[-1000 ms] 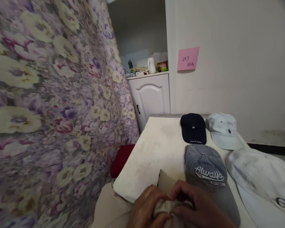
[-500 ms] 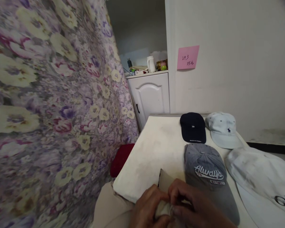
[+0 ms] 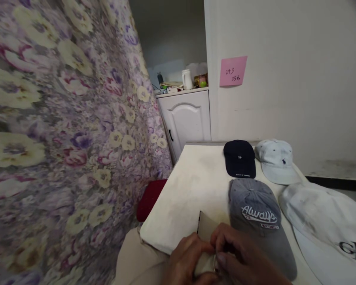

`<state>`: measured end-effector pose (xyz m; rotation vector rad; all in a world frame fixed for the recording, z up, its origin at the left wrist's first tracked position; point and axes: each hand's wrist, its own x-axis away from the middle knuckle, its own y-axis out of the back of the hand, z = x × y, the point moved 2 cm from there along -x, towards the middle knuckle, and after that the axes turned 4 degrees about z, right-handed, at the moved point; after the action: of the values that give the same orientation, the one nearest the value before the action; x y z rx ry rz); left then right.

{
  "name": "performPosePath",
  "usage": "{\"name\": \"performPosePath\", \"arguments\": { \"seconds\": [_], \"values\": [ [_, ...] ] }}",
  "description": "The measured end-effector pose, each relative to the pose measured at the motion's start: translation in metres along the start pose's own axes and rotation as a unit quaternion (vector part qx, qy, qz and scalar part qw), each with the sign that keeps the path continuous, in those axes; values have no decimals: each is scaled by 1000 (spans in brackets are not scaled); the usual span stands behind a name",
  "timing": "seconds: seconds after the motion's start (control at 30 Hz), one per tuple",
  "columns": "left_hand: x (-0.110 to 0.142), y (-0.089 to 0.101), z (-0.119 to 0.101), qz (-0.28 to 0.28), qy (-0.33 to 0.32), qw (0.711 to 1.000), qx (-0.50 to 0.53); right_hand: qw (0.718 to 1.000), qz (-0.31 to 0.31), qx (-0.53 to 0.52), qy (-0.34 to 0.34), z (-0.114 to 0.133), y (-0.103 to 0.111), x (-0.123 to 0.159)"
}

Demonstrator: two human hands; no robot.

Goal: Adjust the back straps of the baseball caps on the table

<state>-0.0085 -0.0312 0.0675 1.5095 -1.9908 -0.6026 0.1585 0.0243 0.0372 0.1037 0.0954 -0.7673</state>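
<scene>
At the near edge of the table, both my hands grip what looks like a beige cap (image 3: 206, 227), mostly hidden under my fingers. A stiff, pointed part with a thin dark edge sticks up beyond them. My left hand (image 3: 186, 259) is closed around its left side, fingers curled over the pale cloth. My right hand (image 3: 237, 251) pinches at the right side, thumb and fingertips together at a small strap or edge. Just right of my right hand lies a grey cap (image 3: 255, 202) with "Always" in white lettering.
A navy cap (image 3: 239, 156) and a light blue cap (image 3: 275, 158) sit at the table's back. A white cap (image 3: 320, 213) lies at right on the cream tabletop (image 3: 201, 174). A floral curtain (image 3: 77, 138) hangs at left. Behind stands a white cabinet (image 3: 186, 118).
The whole view has shifted slightly. My right fingers have moved a little at the beige cap's strap or edge. Both hands keep their grip, and the other caps lie unchanged.
</scene>
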Motion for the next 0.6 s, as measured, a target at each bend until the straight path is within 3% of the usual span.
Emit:
{"name": "performPosePath", "arguments": {
  "seconds": [0.13,0.6],
  "values": [
    [0,-2,3,3,-20,998,-56,1000,-22,9,4,-1,-3,-1],
    [5,-2,-1,-14,5,1000,-22,988,-80,133,18,4,-8,-1]
  ]
}}
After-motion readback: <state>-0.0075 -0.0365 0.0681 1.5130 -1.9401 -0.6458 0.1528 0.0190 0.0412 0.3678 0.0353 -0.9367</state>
